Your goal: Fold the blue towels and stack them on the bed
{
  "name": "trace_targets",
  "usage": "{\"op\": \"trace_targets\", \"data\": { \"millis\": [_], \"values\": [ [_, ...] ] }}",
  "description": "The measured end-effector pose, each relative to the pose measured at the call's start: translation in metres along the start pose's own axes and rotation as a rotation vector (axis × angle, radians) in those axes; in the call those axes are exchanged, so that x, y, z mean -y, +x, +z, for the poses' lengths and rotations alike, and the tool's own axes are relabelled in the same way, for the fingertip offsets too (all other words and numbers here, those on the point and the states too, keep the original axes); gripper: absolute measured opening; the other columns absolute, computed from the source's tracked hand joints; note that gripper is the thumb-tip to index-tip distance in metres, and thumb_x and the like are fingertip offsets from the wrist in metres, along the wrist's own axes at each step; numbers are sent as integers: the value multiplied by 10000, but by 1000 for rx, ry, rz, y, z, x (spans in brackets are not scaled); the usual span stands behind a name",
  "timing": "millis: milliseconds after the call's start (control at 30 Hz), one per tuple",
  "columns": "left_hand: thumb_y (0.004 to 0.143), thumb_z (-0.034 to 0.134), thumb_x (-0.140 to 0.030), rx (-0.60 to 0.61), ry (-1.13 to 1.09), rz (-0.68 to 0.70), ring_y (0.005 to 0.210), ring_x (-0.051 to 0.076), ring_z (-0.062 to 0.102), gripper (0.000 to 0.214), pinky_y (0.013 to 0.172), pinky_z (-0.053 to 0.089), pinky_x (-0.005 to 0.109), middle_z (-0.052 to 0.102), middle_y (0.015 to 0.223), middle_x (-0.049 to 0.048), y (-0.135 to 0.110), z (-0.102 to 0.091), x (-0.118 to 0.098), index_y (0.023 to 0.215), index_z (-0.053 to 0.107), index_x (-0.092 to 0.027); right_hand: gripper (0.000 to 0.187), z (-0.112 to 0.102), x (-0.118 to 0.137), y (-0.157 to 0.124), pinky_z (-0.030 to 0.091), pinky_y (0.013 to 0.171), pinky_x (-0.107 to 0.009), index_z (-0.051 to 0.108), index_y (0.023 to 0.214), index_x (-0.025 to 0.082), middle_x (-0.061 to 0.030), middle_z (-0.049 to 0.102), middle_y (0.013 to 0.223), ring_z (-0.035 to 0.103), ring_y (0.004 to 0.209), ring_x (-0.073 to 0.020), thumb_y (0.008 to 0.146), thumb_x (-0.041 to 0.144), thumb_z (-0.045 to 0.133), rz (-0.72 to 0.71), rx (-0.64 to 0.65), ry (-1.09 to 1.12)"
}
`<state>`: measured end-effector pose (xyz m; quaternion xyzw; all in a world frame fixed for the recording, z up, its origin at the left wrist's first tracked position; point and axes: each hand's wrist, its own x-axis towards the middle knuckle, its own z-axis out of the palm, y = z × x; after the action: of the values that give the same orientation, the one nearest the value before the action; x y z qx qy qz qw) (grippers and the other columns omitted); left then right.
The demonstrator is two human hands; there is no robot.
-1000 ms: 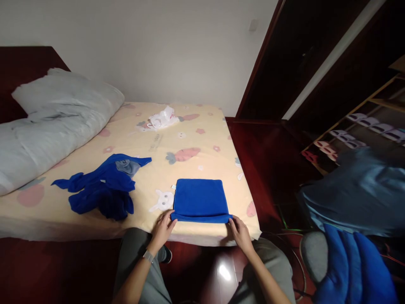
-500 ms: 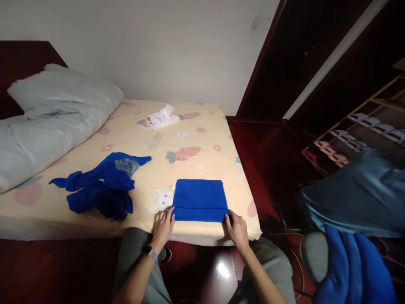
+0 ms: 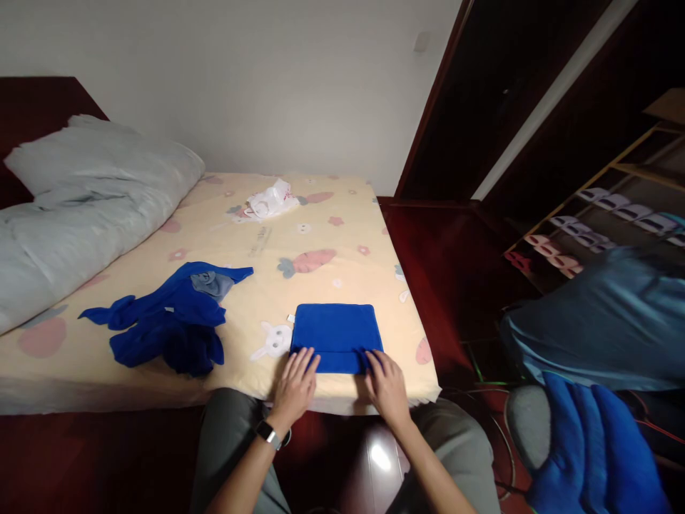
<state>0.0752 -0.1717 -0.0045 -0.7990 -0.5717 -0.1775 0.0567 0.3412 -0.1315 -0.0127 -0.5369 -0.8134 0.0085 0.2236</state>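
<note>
A blue cloth, folded into a flat rectangle with a strip turned up along its near side, lies at the front edge of the bed. My left hand rests flat on its near left corner, fingers stretched forward. On the near right corner lies my right hand, its fingers also extended and pressing the cloth. A small white tag sticks out from the cloth's left side. To the left, a crumpled blue garment with a grey patch lies on the sheet.
A grey quilt is heaped at the bed's left, and a white plastic bag lies toward the wall. Right of the bed are a shoe rack with slippers, a blue-grey covered item and a blue cushion.
Both hands have moved inward from the cloth's near corners and now lie flatter on its near strip. The view has shifted slightly.
</note>
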Motion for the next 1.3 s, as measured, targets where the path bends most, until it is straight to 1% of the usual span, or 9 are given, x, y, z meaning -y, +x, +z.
{"op": "trace_targets", "data": {
  "millis": [100, 167, 367, 500, 633, 833, 1033, 1167, 1300],
  "values": [
    [1005, 392, -313, 96, -11, 92, 1468, 230, 317, 585, 1200, 291, 460, 327, 1604, 32, 6, 12, -25, 1566, 238, -254, 551, 13, 23, -2, 286, 1166, -471, 325, 1534, 209, -84, 430, 1536, 371, 1415, -266, 996, 289, 416, -203, 94, 35],
    [1012, 385, -367, 129, -21, 113, 1458, 217, 338, 596, 1193, 306, 447, 339, 1598, 28, 4, 18, -26, 1572, 207, -268, 596, 22, 25, -5, 272, 1180, -469, 226, 1571, 209, -71, 376, 1569, 332, 1447, -253, 1014, 323, 403, -243, 132, 21],
    [1015, 380, -396, 170, -23, 41, 1459, 211, 340, 625, 1196, 318, 438, 340, 1596, 28, -14, 8, 23, 1581, 156, -256, 647, 25, -21, -16, 324, 1177, -465, 114, 1591, 231, -47, 320, 1589, 311, 1463, -240, 1016, 291, 403, -185, 139, 35],
    [996, 412, -325, 153, -66, -9, 1431, 209, 388, 589, 1154, 399, 411, 414, 1559, 38, -19, 3, 54, 1560, 260, -245, 638, 19, -53, -15, 359, 1172, -487, 204, 1578, 226, -59, 371, 1567, 342, 1449, -246, 979, 210, 421, -176, 138, 86],
    [941, 418, -183, 104, -144, -29, 1362, 206, 478, 528, 1121, 449, 418, 524, 1476, 23, -17, 10, 71, 1460, 455, -275, 605, 16, -67, -8, 411, 1153, -456, 389, 1507, 197, -81, 460, 1514, 420, 1404, -233, 908, 130, 440, -168, 137, 183],
    [936, 400, -138, 49, -188, -48, 1290, 206, 549, 465, 1072, 500, 434, 609, 1379, 31, -13, 6, 75, 1347, 567, -278, 483, 18, -73, -3, 491, 1088, -457, 551, 1369, 215, -86, 548, 1437, 525, 1320, -233, 908, 137, 429, -88, 107, 303],
    [916, 426, -103, 89, -241, 87, 1261, 205, 574, 413, 1092, 476, 431, 663, 1293, 42, -19, -12, 70, 1245, 627, -251, 429, 0, -86, -13, 470, 1096, -465, 589, 1324, 255, -67, 604, 1379, 548, 1295, -232, 942, 151, 425, -168, 213, 339],
    [960, 430, -222, 102, -408, -156, 1106, 209, 654, 314, 963, 548, 401, 699, 1153, 64, -18, -3, 70, 1221, 600, -265, 363, -4, -85, -11, 516, 1022, -420, 576, 1293, 245, -75, 656, 1297, 622, 1193, -228, 953, 246, 448, 14, 237, 480],
    [1000, 399, -369, -25, -484, -398, 929, 216, 701, 334, 802, 579, 361, 716, 993, 81, -6, 21, 68, 1270, 533, -224, 349, 10, -80, 7, 569, 871, -365, 569, 1241, 216, -88, 721, 1125, 701, 1007, -235, 980, 392, 416, 266, 166, 591]
  ]
}}
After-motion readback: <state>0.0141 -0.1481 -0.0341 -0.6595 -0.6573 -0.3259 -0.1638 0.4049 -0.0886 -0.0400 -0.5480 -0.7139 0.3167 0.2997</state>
